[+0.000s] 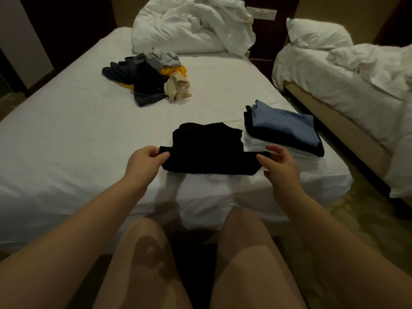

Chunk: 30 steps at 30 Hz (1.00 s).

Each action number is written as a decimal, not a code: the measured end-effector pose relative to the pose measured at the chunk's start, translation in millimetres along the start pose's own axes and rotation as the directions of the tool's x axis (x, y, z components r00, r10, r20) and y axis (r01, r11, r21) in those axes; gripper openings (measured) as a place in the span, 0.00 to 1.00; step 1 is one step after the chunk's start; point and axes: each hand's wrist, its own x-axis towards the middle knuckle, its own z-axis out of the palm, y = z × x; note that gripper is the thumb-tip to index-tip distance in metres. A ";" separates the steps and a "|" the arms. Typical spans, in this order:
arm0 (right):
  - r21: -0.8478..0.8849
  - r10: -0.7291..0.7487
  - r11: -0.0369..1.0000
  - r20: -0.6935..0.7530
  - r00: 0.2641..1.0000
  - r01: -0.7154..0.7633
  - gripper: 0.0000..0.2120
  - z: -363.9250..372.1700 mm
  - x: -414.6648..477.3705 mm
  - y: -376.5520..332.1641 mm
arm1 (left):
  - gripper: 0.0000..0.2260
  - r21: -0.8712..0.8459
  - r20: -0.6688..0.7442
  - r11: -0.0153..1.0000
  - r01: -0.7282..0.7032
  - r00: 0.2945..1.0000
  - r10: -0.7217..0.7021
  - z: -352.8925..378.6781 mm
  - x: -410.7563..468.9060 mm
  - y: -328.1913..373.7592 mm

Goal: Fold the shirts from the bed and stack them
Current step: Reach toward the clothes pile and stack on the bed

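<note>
A black shirt [207, 148], partly folded, lies near the front edge of the white bed [66, 134]. My left hand [145, 161] pinches its near left corner. My right hand [278, 163] pinches its near right corner between thumb and forefinger, the other fingers spread. Just right of it sits a stack of folded shirts [283, 130]: blue on top, black under it, white at the bottom. A heap of unfolded clothes [147, 79], dark blue, grey, yellow and beige, lies further back on the bed.
A crumpled white duvet [191, 25] is bunched at the head of the bed. A second bed [347, 81] with rumpled white bedding stands to the right across a narrow floor gap. My knees [200, 253] are against the bed's front edge.
</note>
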 end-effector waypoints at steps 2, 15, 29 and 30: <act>0.040 0.008 0.999 -0.025 1.000 -0.007 0.11 5.0 12.4 -5.3 | 0.08 -0.076 -0.013 0.997 -0.003 1.000 0.002 3.0 13.5 12.2; -0.185 -0.082 0.982 -0.266 0.961 0.032 0.12 85.4 155.5 30.2 | 0.12 0.051 -0.232 0.998 0.030 0.972 -0.018 69.1 169.9 21.4; -0.112 -0.011 0.993 -0.475 0.880 -0.048 0.10 122.1 225.1 74.7 | 0.13 0.304 -0.251 0.949 0.083 0.968 -0.004 106.3 237.5 -34.5; -0.110 0.001 0.992 -0.472 0.882 -0.060 0.10 122.8 225.2 73.8 | 0.13 0.296 -0.238 0.952 0.083 0.971 -0.011 105.9 237.2 -32.8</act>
